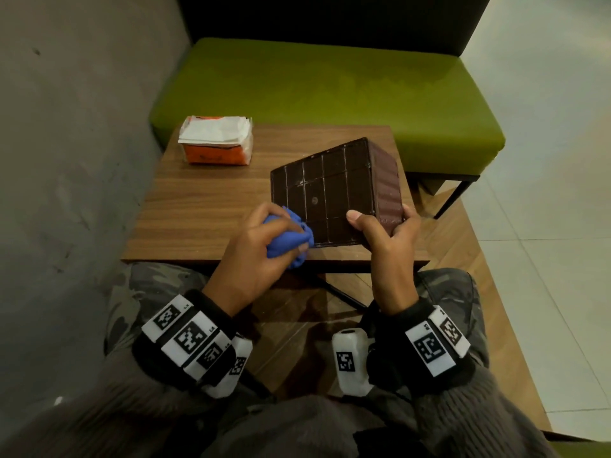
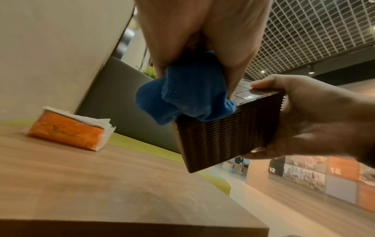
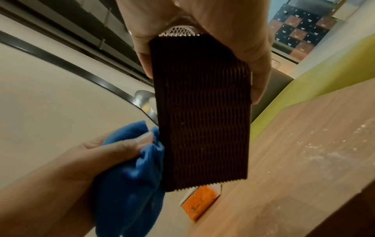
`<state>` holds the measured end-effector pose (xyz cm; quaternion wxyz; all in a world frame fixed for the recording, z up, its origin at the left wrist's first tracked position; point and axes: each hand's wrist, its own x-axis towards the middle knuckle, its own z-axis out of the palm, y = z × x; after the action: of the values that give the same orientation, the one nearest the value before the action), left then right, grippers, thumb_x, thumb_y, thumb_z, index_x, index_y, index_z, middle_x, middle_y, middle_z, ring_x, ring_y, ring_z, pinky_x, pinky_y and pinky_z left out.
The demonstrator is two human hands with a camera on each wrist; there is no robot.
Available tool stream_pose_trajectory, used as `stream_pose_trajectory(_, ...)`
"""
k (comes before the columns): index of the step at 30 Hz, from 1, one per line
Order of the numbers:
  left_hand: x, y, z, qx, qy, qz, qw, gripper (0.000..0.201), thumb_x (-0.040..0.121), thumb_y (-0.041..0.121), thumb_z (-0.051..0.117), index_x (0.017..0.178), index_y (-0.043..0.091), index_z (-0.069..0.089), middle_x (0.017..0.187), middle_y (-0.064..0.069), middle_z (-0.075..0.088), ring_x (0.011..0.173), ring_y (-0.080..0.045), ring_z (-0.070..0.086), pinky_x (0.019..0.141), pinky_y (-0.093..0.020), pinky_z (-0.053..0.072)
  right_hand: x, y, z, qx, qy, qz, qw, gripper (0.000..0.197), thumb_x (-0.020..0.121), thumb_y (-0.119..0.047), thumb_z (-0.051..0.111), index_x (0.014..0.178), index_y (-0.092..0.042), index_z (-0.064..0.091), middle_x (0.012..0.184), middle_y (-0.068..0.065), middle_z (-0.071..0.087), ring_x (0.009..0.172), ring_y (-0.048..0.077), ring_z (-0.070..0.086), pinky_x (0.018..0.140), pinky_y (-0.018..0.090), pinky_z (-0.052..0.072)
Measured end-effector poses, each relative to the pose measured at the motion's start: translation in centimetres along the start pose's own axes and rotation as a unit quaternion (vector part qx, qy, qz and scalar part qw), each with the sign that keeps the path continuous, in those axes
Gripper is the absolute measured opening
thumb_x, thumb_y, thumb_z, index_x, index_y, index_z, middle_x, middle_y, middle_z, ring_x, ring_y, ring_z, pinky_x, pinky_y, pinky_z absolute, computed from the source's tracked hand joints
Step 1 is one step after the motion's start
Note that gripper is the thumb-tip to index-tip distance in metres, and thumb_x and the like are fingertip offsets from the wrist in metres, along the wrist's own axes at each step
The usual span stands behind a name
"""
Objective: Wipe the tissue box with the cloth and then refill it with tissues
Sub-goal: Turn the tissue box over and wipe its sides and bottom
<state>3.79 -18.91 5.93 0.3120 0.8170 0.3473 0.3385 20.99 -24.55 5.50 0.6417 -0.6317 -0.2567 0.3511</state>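
Right hand [image 1: 386, 239] grips tilted, dark ribbed tissue box [image 1: 330, 193].

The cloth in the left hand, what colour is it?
Blue; the cloth shows best in the left wrist view.

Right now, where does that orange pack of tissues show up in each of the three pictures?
Head view: orange tissue pack at the table's far left corner.
Left wrist view: pack at left, lying on the table.
Right wrist view: pack low centre, partly hidden behind the dark tissue box.
Shared landmark: the blue cloth against the box.
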Motion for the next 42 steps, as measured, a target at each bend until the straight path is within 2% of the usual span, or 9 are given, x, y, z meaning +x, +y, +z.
stream_pose_trajectory(3, 0.8, 0.3, -0.1, -0.034, 0.089, -0.032, 0.995, 0.013, 0.078, 0.011, 0.073, 0.091, 0.011, 0.068, 0.098, 0.005, 0.050, 0.093, 0.003, 0.052, 0.081, -0.005, 0.039, -0.4, 0.0, 0.3, 0.002, -0.009, -0.008, 1.000, 0.096, 0.050, -0.050, 0.079, 0.129, -0.022, 0.032, 0.129, 0.010, 0.051, 0.116, 0.024, 0.057, 0.098, 0.046, 0.051)
stream_pose_trajectory(9, 0.3, -0.4, -0.9, -0.055, 0.088, -0.090, 0.991, 0.011, 0.079, 0.004, 0.070, 0.088, 0.009, 0.067, 0.092, 0.009, 0.048, 0.079, 0.012, 0.057, 0.066, -0.001, 0.042, -0.8, -0.7, -0.6, 0.027, -0.007, -0.026, 0.999, 0.086, 0.053, -0.048, 0.074, 0.124, -0.023, 0.032, 0.119, 0.003, 0.054, 0.111, 0.019, 0.059, 0.098, 0.046, 0.051)
stream_pose_trajectory(17, 0.4, -0.1, 0.0, -0.015, 0.070, -0.023, 0.997, 0.014, 0.079, 0.012, 0.073, 0.091, 0.005, 0.070, 0.101, -0.002, 0.052, 0.093, 0.001, 0.053, 0.082, -0.006, 0.041, -1.0, -0.1, -0.4, 0.040, -0.012, -0.016, 0.999, 0.083, 0.053, -0.043, 0.073, 0.123, -0.022, 0.033, 0.116, 0.003, 0.056, 0.110, 0.022, 0.061, 0.098, 0.048, 0.051)
stream_pose_trajectory(21, 0.1, -1.0, -0.5, -0.022, 0.076, -0.064, 0.995, 0.012, 0.079, 0.010, 0.072, 0.090, 0.006, 0.069, 0.095, 0.005, 0.050, 0.087, 0.009, 0.054, 0.073, -0.002, 0.040, -1.2, 0.3, -0.4, 0.059, -0.008, -0.011, 0.998, 0.092, 0.054, -0.041, 0.073, 0.131, -0.011, 0.033, 0.110, 0.000, 0.059, 0.102, 0.015, 0.065, 0.095, 0.043, 0.055)
stream_pose_trajectory(27, -1.1, -1.0, 0.4, -0.007, 0.049, -0.059, 0.997, 0.011, 0.077, 0.009, 0.074, 0.087, 0.005, 0.070, 0.099, 0.000, 0.052, 0.089, 0.001, 0.054, 0.077, -0.007, 0.043, -1.2, 1.0, -0.9, 0.074, -0.017, 0.026, 0.997, 0.097, 0.050, -0.041, 0.073, 0.134, -0.009, 0.034, 0.108, -0.003, 0.062, 0.099, 0.013, 0.067, 0.089, 0.036, 0.057)
stream_pose_trajectory(30, -0.2, -1.1, 0.0, -0.013, 0.100, -0.079, 0.992, 0.014, 0.079, 0.014, 0.073, 0.091, 0.008, 0.069, 0.101, -0.001, 0.051, 0.088, 0.006, 0.053, 0.077, -0.004, 0.040, -1.2, 1.0, -1.2, 0.057, -0.044, 0.025, 0.997, 0.096, 0.053, -0.040, 0.073, 0.135, -0.009, 0.032, 0.112, 0.000, 0.060, 0.107, 0.020, 0.065, 0.093, 0.040, 0.055)
stream_pose_trajectory(33, 1.4, -0.9, -0.6, -0.014, 0.167, -0.089, 0.982, 0.016, 0.081, 0.018, 0.071, 0.093, 0.010, 0.068, 0.103, -0.002, 0.051, 0.089, -0.007, 0.057, 0.078, -0.013, 0.047, -1.1, 0.9, -1.4, 0.050, -0.049, 0.018, 0.997, 0.094, 0.054, -0.040, 0.072, 0.134, -0.010, 0.033, 0.114, 0.000, 0.061, 0.107, 0.020, 0.065, 0.091, 0.039, 0.056)
stream_pose_trajectory(38, -1.5, -0.2, 0.8, 0.015, 0.037, -0.028, 0.999, 0.012, 0.079, 0.016, 0.072, 0.091, 0.012, 0.069, 0.102, 0.003, 0.049, 0.095, -0.010, 0.054, 0.083, -0.016, 0.045, -0.3, 0.8, -2.2, 0.079, -0.018, 0.023, 0.996, 0.097, 0.049, -0.042, 0.071, 0.134, -0.010, 0.037, 0.108, -0.003, 0.062, 0.092, 0.007, 0.068, 0.079, 0.030, 0.056)
stream_pose_trajectory(42, -0.5, -0.8, 0.4, -0.008, 0.075, -0.044, 0.996, 0.011, 0.079, 0.016, 0.073, 0.089, 0.016, 0.068, 0.100, 0.001, 0.051, 0.089, -0.002, 0.054, 0.078, -0.011, 0.044, -0.3, 1.0, -2.2, 0.056, -0.044, 0.033, 0.997, 0.095, 0.050, -0.043, 0.071, 0.133, -0.013, 0.036, 0.110, -0.002, 0.062, 0.100, 0.014, 0.067, 0.091, 0.041, 0.055)
